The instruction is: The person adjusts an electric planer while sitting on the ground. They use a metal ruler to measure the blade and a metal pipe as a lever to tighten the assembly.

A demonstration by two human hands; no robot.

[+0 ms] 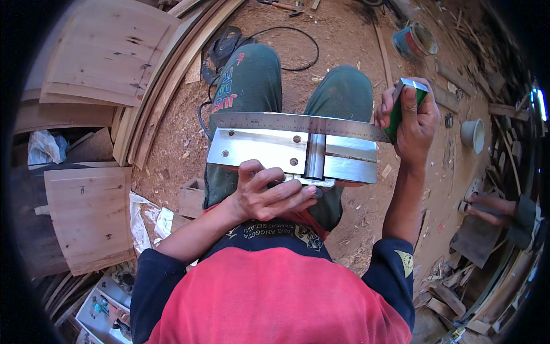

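An upturned electric hand planer (259, 150) rests across my thighs, its shiny metal sole and cutter drum (315, 156) facing up. My left hand (268, 192) grips its near side with bent fingers; the thumb's hold is partly hidden. My right hand (413, 117) is closed around the green handle of a try square (298, 122). The square's long steel blade reaches left along the sole's far edge and crosses above the end of the drum. Whether the blade touches the metal all along cannot be made out.
Wood chips cover the dirt floor. Boards (109, 54) and long planks (172, 74) lean at the left. A black cable (317, 43) loops beyond my knees. Far right are a paint bucket (423, 40), a white pail (472, 136) and another person's legs (490, 207).
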